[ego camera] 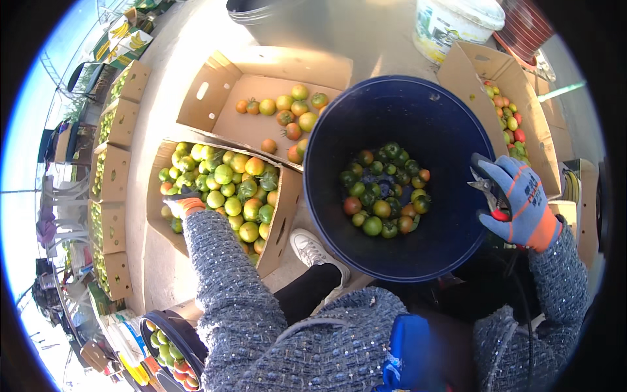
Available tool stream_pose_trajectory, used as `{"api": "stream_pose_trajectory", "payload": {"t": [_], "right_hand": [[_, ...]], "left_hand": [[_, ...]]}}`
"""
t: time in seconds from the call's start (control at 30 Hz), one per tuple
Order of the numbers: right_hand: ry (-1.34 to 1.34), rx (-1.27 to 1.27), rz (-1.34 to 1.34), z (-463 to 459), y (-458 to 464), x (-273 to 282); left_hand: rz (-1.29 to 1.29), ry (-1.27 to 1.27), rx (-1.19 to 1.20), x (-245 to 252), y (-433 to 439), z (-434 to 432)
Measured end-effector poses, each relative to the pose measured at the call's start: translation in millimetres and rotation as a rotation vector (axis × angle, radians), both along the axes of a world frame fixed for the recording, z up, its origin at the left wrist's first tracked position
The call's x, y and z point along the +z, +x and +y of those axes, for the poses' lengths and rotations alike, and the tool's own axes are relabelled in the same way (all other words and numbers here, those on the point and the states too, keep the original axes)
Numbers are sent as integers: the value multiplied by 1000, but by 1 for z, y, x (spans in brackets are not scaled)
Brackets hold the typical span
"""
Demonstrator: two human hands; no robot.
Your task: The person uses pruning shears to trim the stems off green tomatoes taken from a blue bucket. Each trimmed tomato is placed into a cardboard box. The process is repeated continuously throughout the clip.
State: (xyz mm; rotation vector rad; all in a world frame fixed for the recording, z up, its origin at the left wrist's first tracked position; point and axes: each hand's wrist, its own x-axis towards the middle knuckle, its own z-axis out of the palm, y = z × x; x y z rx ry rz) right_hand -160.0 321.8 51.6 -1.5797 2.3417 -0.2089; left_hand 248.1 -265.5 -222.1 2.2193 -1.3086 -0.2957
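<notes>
My gloved left hand (186, 202) reaches into a cardboard box (284, 215) heaped with green and orange-tinged tomatoes (232, 206). Its fingers are mostly hidden, so I cannot tell whether they hold a tomato. In my right hand (526, 203), gloved in blue and orange, is a small pair of pruning snips (490, 195), blades pointing left. That hand is at the right rim of a deep dark-blue bucket (455, 132). Green and reddish tomatoes (381, 208) cover part of the bucket's bottom.
Behind the full box, another cardboard box (289, 61) holds fewer orange and green tomatoes. A box (536, 132) of redder tomatoes stands far right, near a lidded white tub (455, 24). Tomato-filled boxes (115, 223) line the left. A dark bucket (193, 338) of tomatoes sits lower left.
</notes>
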Motion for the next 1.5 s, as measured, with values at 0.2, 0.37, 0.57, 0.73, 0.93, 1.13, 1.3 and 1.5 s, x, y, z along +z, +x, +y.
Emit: {"api": "stream_pose_trajectory", "payload": {"t": [0.2,0.37,0.57,0.73,0.93,1.13,1.3,1.5], "right_hand": [[-156,10,195,23,-9,-12],[-337,-3,246,45,-16,-16],[-285,-21,373,53,-13,-19],[-336,-3,297,47,-20,-5],[-373,-76,192,54,-25,5],[-391,-71,196,56,-26,3],[-276,-62,344,49,-17,-3],[-185,53,507,39,3,-3]], "left_hand": [[830,-717,-457,142,-142,78],[724,-502,-1657,243,-294,248],[-979,968,-2260,109,-364,366],[-464,865,-2241,-125,-347,376],[-522,768,-1917,-101,-355,435],[516,1305,-1681,24,-365,387],[1020,889,-1896,178,-344,402],[1170,790,-1801,239,-296,418]]}}
